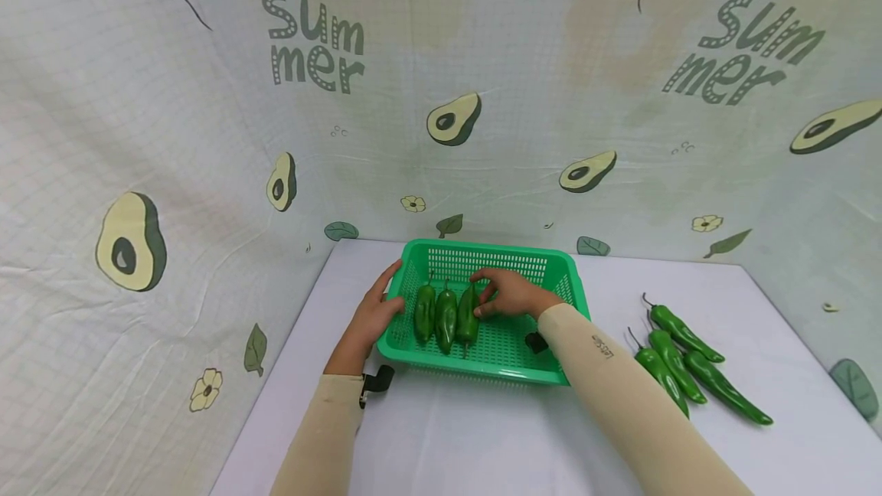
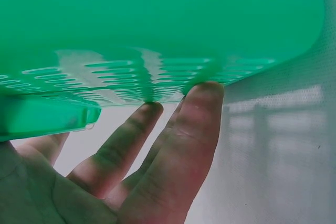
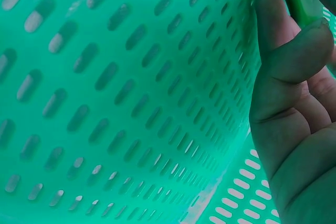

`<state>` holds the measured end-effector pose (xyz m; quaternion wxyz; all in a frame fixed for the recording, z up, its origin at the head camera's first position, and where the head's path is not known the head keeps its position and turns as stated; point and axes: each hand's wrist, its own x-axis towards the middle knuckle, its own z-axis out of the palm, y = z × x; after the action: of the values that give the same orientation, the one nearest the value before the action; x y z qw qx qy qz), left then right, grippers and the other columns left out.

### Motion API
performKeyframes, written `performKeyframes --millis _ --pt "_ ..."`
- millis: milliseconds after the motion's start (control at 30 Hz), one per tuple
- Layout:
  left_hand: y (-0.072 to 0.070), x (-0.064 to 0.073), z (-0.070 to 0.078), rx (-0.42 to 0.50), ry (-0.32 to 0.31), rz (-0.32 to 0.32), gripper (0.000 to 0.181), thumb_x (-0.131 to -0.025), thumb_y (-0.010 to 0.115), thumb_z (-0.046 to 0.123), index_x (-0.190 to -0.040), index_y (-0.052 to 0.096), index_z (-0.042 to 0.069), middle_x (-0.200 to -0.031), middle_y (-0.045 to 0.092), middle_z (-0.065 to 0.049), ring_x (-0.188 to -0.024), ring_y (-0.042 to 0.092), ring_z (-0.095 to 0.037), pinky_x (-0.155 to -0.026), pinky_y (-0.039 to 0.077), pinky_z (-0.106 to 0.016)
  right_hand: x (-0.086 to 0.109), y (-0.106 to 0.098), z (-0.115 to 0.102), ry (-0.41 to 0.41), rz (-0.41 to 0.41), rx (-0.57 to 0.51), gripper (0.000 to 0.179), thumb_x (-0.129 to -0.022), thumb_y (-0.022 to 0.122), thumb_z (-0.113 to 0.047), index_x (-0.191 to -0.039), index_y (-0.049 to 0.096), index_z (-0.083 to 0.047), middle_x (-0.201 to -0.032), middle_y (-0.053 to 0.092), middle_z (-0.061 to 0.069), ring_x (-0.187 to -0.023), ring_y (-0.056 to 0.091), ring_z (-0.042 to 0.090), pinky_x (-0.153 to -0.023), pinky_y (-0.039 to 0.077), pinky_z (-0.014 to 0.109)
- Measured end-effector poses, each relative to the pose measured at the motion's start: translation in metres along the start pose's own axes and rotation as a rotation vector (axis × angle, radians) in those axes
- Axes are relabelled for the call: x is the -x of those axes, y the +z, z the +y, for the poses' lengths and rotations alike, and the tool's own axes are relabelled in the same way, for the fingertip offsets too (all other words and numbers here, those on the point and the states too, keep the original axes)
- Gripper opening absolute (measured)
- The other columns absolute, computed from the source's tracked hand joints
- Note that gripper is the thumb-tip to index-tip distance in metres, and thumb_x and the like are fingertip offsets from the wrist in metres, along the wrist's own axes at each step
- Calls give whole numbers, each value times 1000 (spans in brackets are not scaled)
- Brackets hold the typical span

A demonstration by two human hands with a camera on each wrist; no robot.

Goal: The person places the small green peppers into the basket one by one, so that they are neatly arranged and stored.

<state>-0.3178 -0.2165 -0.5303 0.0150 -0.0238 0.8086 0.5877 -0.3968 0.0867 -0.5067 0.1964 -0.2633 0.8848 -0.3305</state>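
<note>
Left hand [image 1: 372,320]: holds the green plastic basket [image 1: 482,372] by its left rim
Right hand [image 1: 511,294]: pinches the rightmost green chilli pepper [image 1: 468,318] inside it
Neighbouring peppers [image 1: 446,320]: two, alongside
Loose peppers [image 1: 677,366]: four, on the bench [image 1: 496,442], right of the basket

Avocado-print cloth [image 1: 510,75] walling in a white table [image 1: 475,435] shows a makeshift booth.

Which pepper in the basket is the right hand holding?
The rightmost pepper in the green basket. The right hand pinches it, while the middle pepper and the leftmost pepper lie there with no fingers on them.
</note>
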Motion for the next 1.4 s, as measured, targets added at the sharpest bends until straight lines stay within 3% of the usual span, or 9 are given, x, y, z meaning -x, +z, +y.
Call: performKeyframes --millis 400,600,1100,1400 --pt "2 1 3 1 7 -17 89 -83 57 15 -162 35 50 -141 62 -16 -102 61 -29 -75 49 -42 3 0 3 20 25 37 67 -90 86 -23 -149 57 -6 -113 75 10 -110 68 25 -97 53 49" --pt "2 3 3 0 -5 -9 89 -84 58 14 -159 36 55 -141 62 -15 -102 62 -30 -75 50 -42 3 1 4 17 27 41 67 -90 86 -24 -148 58 -6 -114 76 10 -110 69 25 -99 52 49" --pt "3 5 7 -7 0 -16 88 -84 58 15 -163 35 49 -138 62 -18 -101 61 -30 -74 50 -41 6 -6 3 48 -1 14 70 -90 85 -20 -150 55 -3 -109 77 6 -100 72 19 -91 56 44" --pt "0 3 6 7 -23 -20 89 -83 58 14 -161 36 51 -143 61 -17 -102 61 -31 -75 50 -40 7 -13 -4 64 -44 67 75 -88 85 -14 -154 50 -2 -118 75 15 -108 72 26 -96 55 47"
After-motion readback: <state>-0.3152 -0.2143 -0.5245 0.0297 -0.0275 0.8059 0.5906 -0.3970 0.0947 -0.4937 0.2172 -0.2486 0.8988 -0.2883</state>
